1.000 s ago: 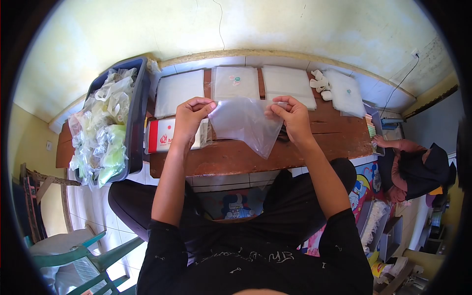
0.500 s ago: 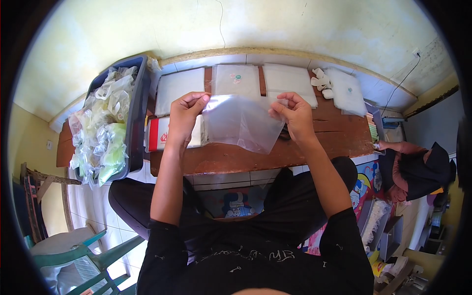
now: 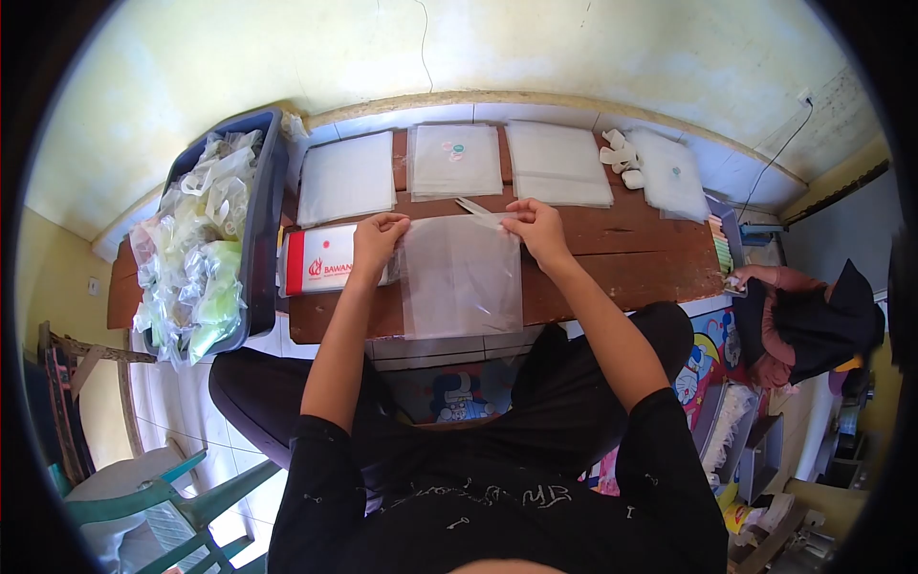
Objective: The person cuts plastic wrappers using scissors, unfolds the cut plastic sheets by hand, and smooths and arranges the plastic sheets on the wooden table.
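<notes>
Grey bin (image 3: 265, 210) holds plastic bags (image 3: 206, 239); hands (image 3: 513, 226) grip clear plastic.

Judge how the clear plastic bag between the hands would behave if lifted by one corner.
The clear plastic bag would probably flop and fold: the brown table shows through its thin film. It looks very light, pinched by fingertips of the left hand and right hand. Its glossy glints suggest it might be slippery.

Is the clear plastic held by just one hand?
No, the left hand and right hand each pinch the clear plastic near an upper corner.
</notes>
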